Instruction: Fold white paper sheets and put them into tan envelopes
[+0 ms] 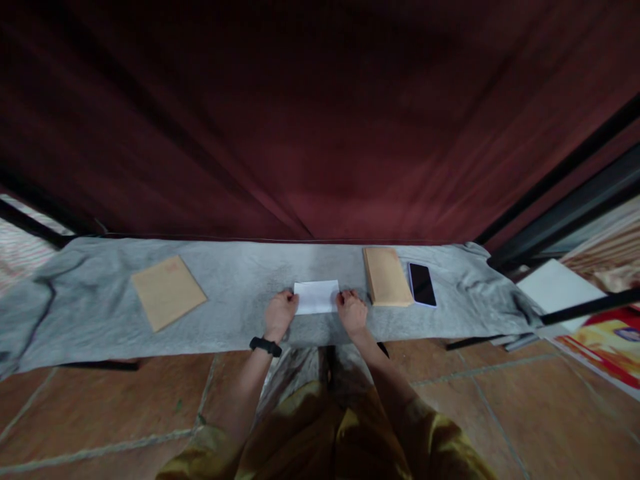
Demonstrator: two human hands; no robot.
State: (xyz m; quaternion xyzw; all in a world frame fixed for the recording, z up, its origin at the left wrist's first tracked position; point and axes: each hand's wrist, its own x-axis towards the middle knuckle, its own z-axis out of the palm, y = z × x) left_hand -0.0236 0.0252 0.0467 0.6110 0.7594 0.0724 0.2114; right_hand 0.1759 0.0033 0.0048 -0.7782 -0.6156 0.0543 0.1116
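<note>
A folded sheet of white paper (pixel 317 297) lies at the middle of the cloth-covered table, just in front of me. My left hand (pixel 281 312) pinches its left edge, with a black band on that wrist. At the opposite edge my right hand (pixel 352 309) has its fingers closed on the paper too. Right of that hand rests a stack of brown envelopes (pixel 389 277). A single brown envelope (pixel 169 292) lies turned at an angle, well to the left of my left hand.
A phone (pixel 423 285) with a dark screen lies beside the stack. Grey cloth (pixel 240 267) covers the narrow table. Behind it hangs a dark red curtain (pixel 320 147). Black frame bars (pixel 560 170) rise at the right, near a red and yellow box (pixel 607 343).
</note>
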